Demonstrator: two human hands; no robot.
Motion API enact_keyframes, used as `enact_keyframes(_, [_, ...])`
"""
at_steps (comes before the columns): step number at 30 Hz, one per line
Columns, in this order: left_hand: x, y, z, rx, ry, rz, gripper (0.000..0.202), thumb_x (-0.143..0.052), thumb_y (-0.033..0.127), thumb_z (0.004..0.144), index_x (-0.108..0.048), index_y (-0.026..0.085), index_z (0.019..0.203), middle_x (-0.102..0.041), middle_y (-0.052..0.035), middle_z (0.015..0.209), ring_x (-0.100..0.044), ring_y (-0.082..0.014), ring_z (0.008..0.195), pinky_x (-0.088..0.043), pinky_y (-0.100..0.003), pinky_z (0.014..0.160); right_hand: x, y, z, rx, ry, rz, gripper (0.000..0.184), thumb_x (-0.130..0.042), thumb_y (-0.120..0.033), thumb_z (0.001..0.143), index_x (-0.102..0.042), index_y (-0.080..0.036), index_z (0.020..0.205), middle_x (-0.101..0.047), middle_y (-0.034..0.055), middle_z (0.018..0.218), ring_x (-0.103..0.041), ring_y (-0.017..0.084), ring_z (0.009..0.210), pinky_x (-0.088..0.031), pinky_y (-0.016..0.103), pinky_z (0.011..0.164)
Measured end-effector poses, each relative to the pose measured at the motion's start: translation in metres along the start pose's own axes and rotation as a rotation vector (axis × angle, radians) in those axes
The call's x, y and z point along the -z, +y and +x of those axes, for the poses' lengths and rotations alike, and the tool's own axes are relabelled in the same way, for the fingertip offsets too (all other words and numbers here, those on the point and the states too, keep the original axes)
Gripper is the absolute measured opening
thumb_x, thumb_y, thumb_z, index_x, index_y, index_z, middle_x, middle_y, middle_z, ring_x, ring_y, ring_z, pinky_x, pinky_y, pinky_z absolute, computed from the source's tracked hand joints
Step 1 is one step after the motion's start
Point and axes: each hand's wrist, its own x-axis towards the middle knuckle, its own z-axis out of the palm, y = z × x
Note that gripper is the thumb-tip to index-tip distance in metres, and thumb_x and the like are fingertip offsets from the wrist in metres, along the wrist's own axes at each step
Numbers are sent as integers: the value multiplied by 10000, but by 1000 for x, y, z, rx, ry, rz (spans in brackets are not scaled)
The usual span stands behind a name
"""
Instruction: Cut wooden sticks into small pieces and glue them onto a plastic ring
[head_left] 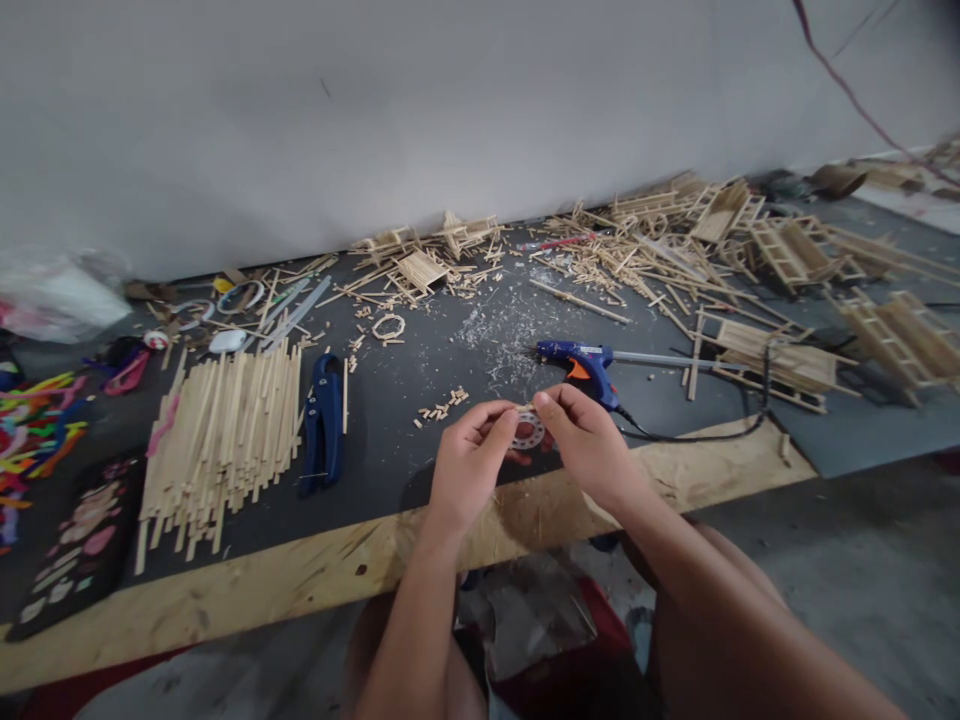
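Observation:
My left hand and my right hand meet near the table's front edge, fingertips pinched. Between them shows a short piece of wooden stick. Just below it is a pale ring with holes; whether my fingers hold it too, I cannot tell. Beyond my right hand lies a blue hot glue gun with an orange trigger, a glue stick in its rear end. Several short cut stick pieces lie left of my fingertips. Farther back is a small ring made of wood pieces.
To the left are blue cutters, a pile of wooden sticks, a dark patterned phone case and colourful fuzzy strips. Wooden stick models and scattered sticks fill the back right. A black cable curves beside my right forearm.

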Motion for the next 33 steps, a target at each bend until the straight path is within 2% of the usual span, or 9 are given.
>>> enact_keyframes(11, [1, 1, 0, 35, 8, -23, 203, -596, 356, 770, -659, 186, 863, -677, -35, 740, -636, -186, 709, -555, -280, 532, 2, -3, -2, 60, -26, -50, 248, -474, -425, 847, -534, -195, 775, -485, -27, 653, -426, 109, 598, -345, 235, 557])
enact_keyframes(18, [1, 1, 1, 10, 50, -70, 208, -601, 350, 768, -665, 180, 870, -669, -36, 767, -622, -172, 725, -530, -258, 555, 2, 0, 3, -16, -13, 138, 294, -496, -470, 815, -576, -193, 873, -471, -38, 618, -439, 108, 572, -350, 237, 533])
enact_keyframes(22, [2, -2, 3, -37, 72, -93, 190, -600, 334, 776, -675, 195, 883, -683, -34, 833, -609, -149, 760, -497, -230, 604, 5, -4, 3, -37, -73, 196, 235, -598, -400, 759, -578, -192, 868, -533, -24, 721, -464, 96, 623, -364, 224, 571])
enact_keyframes(26, [2, -3, 3, -37, 71, -103, 206, -607, 337, 771, -675, 191, 899, -687, -51, 890, -609, -154, 763, -488, -238, 603, 6, -5, 2, -33, -132, 173, 214, -616, -375, 746, -579, -192, 851, -563, -17, 740, -482, 96, 634, -380, 231, 593])
enact_keyframes(33, [5, -1, 4, -13, 89, -165, 234, -625, 342, 753, -658, 187, 927, -679, -40, 809, -624, -164, 751, -505, -242, 567, 12, -4, 6, -35, 9, 242, 165, -545, -336, 779, -619, -199, 832, -579, -7, 709, -504, 111, 625, -377, 243, 565])
